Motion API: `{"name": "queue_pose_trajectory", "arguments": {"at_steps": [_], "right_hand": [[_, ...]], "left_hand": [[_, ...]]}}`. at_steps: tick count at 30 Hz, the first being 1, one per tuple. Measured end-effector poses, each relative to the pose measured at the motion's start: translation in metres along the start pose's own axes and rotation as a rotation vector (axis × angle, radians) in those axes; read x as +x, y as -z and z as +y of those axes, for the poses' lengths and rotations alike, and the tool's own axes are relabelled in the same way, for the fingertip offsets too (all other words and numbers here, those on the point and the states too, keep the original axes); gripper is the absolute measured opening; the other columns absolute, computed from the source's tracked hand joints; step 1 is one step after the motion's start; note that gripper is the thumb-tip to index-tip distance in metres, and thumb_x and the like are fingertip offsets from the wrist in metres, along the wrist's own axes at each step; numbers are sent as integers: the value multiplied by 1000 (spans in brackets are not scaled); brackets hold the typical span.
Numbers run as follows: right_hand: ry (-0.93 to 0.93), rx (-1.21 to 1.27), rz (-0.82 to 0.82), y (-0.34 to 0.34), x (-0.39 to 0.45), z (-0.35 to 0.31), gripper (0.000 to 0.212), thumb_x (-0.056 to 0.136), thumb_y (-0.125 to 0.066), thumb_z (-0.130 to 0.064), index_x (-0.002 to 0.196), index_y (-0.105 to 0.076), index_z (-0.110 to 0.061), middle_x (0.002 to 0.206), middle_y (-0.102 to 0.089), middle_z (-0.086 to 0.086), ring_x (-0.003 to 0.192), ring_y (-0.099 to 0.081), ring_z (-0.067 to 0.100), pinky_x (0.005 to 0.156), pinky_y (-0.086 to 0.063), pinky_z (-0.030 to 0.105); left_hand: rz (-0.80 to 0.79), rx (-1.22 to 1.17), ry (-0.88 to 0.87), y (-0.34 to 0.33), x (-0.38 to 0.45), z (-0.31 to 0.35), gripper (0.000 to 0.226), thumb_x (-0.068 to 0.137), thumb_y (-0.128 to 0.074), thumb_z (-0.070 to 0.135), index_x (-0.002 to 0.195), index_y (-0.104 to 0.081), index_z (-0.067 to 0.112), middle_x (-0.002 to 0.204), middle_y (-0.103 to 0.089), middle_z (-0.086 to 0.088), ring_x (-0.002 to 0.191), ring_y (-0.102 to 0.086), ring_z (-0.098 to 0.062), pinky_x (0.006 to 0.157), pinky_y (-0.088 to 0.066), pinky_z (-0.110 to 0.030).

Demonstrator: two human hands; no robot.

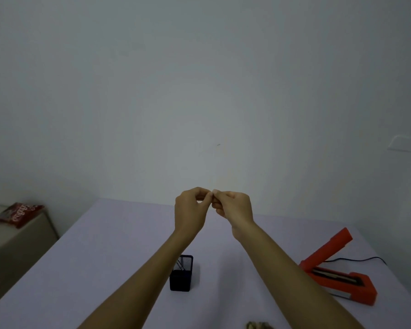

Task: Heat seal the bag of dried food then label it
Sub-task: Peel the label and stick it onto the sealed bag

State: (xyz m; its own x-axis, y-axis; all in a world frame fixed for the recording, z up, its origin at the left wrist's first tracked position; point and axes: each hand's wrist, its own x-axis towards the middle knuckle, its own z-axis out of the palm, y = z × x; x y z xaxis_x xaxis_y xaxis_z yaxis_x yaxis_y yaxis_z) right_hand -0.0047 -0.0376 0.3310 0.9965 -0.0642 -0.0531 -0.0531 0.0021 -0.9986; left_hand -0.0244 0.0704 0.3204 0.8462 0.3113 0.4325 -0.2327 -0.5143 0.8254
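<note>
Black mesh holder (181,273) with a pen inside, on lilac table (105,257).

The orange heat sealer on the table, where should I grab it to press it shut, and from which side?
Grip the far tip of the raised lever arm of the orange heat sealer, coming down from above with the right hand, probably. The arm angles up and away from its hinge at the left end of the base, so the free tip is exposed and gives most leverage.
</note>
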Motion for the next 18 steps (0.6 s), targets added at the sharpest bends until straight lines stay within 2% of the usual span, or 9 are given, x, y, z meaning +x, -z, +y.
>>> {"name": "queue_pose_trajectory", "arguments": {"at_steps": [3, 11, 18], "right_hand": [[3, -21, -5, -3, 2, 4, 18, 89, -65, -24, 92, -74, -8, 82, -76, 4, 79, -72, 14, 79, -59, 29], [62, -170, 3, -14, 3, 17, 17, 89, -63, -21, 77, -74, -15, 75, -74, 1, 74, -71, 13, 79, -59, 35], [-74, -217, -29, -23, 0, 54, 18, 88, -60, -17, 72, -66, -18, 76, -72, 4, 80, -70, 21, 80, -58, 39]], "left_hand": [[9, 16, 11, -1, -1, -4, 17, 92, -62, 29, 89, -75, 18, 78, -70, 13, 74, -63, 7, 68, -43, -5], [69, 8, 115, -4, -5, -16, 15, 90, -62, 26, 89, -73, 15, 79, -71, 8, 73, -65, 1, 63, -44, -7], [55, 45, 221, 8, -21, -52, 13, 89, -63, 24, 86, -71, 14, 76, -70, 7, 68, -62, -3, 57, -40, -9]]}}
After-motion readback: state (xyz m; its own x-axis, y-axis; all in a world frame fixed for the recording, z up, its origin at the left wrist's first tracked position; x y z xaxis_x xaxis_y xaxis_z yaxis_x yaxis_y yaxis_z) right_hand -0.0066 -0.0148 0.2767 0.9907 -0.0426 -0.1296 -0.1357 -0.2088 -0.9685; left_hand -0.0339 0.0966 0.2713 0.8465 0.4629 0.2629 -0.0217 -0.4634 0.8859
